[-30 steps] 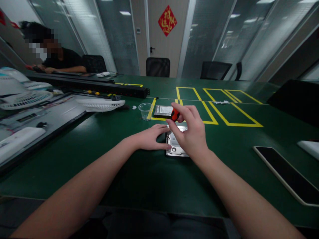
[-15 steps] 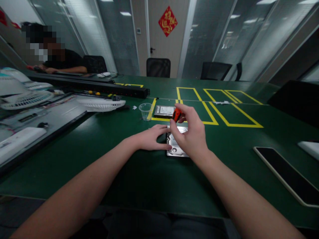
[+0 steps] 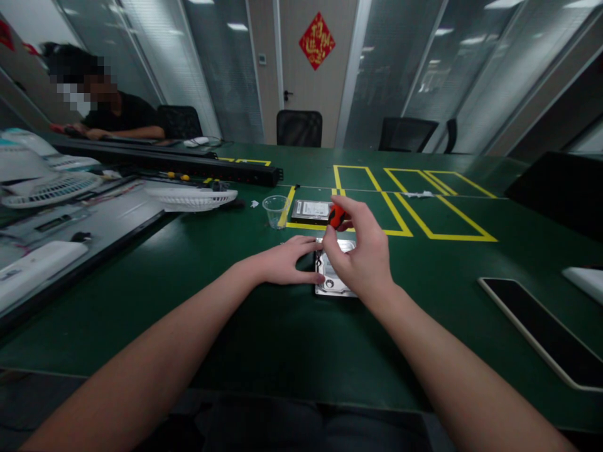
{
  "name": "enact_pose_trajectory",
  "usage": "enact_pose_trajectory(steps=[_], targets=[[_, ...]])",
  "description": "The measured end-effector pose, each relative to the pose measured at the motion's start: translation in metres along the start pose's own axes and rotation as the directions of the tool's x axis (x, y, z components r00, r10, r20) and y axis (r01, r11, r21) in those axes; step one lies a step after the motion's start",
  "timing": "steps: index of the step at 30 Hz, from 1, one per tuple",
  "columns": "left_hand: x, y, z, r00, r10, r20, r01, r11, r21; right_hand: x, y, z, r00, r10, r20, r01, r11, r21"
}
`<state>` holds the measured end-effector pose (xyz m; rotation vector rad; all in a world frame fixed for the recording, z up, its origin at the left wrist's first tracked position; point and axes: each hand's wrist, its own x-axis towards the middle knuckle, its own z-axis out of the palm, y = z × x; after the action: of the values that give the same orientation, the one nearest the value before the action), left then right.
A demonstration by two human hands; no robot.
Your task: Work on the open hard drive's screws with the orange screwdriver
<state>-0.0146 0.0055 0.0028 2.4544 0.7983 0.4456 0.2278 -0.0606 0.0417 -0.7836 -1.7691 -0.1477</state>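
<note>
I have both arms stretched out over the big green surface (image 3: 259, 351), one from each bottom corner, and they come close together in the middle. My left arm (image 3: 155, 358) ends in the left hand (image 3: 285, 263), which lies low with the thumb and a finger spread apart. Their tips touch the left side of a shiny hard drive (image 3: 335, 287), which lies flat between my hands. My right arm (image 3: 452, 358) brings the right hand (image 3: 365, 248) over that drive from the other side. I have its thumb and first finger pinched around a red and black handle (image 3: 336, 216). The right hand covers part of the drive, so I can't see the handle's low end.

Off to the left is a big grey panel (image 3: 117, 210) with white parts on it. A long black bar (image 3: 245, 172) lies behind it. On the right side, well away from my hands, is a flat black slab (image 3: 541, 326) with a pale edge. Just past my fingers, a second hard drive (image 3: 311, 210) lies inside a yellow tape box (image 3: 306, 225). A clear cup (image 3: 274, 216) stands just left of that drive. A tiny white scrap (image 3: 254, 203) sits near the cup.
</note>
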Motion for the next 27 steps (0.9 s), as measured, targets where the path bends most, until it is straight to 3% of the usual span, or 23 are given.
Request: enact_pose_trajectory(steps=[17, 27], targets=[[0.0014, 0.0049, -0.0016, 0.999, -0.035, 0.038, 0.036, 0.999, -0.035, -0.0033, 0.0018, 0.0024, 1.000, 0.020, -0.014, -0.019, 1.000, 0.014], [0.0007, 0.0031, -0.0002, 1.000, -0.007, 0.003, 0.007, 0.999, -0.035, 0.0013, 0.0021, -0.0010, 1.000, -0.009, -0.030, 0.009, 1.000, -0.018]])
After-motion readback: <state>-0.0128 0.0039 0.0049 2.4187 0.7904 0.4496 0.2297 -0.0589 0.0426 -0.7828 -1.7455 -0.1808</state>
